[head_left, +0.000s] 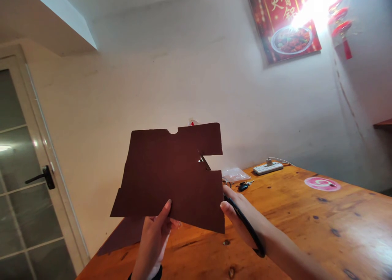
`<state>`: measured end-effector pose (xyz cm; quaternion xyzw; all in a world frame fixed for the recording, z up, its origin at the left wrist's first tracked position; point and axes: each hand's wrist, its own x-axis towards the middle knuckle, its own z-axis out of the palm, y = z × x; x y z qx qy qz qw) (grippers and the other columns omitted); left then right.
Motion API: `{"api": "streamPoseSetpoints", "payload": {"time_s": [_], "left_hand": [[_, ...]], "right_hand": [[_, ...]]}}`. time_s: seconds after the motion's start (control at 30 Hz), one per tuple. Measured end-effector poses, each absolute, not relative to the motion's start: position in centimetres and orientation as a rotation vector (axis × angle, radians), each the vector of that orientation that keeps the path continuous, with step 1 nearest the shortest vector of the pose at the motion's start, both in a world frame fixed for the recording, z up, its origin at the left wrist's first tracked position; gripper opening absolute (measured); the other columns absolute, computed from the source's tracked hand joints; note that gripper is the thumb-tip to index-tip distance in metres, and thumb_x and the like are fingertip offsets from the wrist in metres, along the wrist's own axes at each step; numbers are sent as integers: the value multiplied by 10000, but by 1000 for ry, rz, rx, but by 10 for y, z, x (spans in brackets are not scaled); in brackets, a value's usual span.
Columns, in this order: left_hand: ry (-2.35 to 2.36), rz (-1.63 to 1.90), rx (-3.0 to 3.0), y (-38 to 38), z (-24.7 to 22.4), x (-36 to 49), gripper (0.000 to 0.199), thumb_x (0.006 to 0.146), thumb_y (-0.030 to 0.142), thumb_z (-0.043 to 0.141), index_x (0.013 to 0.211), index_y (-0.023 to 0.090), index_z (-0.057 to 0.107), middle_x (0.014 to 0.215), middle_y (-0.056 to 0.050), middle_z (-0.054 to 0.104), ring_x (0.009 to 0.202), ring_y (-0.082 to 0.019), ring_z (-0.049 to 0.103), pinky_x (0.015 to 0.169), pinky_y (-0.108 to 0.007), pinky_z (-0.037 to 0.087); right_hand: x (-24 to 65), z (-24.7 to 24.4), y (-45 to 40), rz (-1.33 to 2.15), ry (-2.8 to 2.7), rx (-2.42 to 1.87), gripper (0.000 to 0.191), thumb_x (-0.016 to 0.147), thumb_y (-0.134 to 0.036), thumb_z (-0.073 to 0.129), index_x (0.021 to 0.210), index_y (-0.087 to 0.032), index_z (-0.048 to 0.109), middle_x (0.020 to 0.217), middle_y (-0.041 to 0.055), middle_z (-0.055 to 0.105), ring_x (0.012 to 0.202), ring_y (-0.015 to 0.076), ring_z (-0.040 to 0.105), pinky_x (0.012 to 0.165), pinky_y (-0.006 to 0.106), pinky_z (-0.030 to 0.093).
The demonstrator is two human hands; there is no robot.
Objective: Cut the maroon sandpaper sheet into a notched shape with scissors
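Fingers of the left hand (pixel 154 233) are pinching the card (pixel 162 174), straight ahead at twelve, by its six o'clock edge; the right hand's (pixel 234 214) are gripping scissors (pixel 247 227) at its four. Unsupported, the top could be flopping, skewing the snip!

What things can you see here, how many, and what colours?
Card: 1, dark brown, in left hand
Second sheet: 1, purplish brown, table's left
Table: 1, orange-brown, below
Power strip: 1, white, far edge
Key set: 1, black and silver, right of card
Plastic bag: 1, clear, behind keys
Disc: 1, pink, table's right
Poster: 1, red, upper wall
Ornament: 1, red, beside poster
Light: 1, white glare, upper right
Door: 1, pale frame, left
Door handle: 1, black, on door
Curved handle: 1, black, at right hand, maybe scissors
Left hand: 1, skin, below card
Right hand: 1, skin, card's right edge
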<state>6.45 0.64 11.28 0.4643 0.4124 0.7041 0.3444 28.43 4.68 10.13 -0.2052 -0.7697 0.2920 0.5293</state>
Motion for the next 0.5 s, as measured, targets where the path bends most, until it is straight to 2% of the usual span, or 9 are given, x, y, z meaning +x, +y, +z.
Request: {"api": "streamPoseSetpoints", "payload": {"time_s": [0.2,0.33,0.5], "left_hand": [[1091,1867,1107,8,114,66,386,481,443,862,373,166,615,361,0,526,392,-76,488,439,-167,431],[1098,1849,1115,7,115,67,371,480,445,862,390,168,633,360,-2,531,394,-86,502,449,-178,447],[1049,1882,1114,7,116,68,415,452,443,874,327,169,588,314,-2,505,351,-62,477,411,-151,411]], "right_hand": [[285,100,49,719,-1836,-494,770,800,-811,324,1171,-185,577,1005,137,685,933,313,638,819,394,515],[281,99,49,709,-1801,-424,695,852,-754,319,1100,-170,605,947,126,681,868,284,633,830,384,503],[283,101,46,746,-1797,-307,640,873,-709,370,1118,-163,597,1018,130,666,889,281,626,812,376,499]]}}
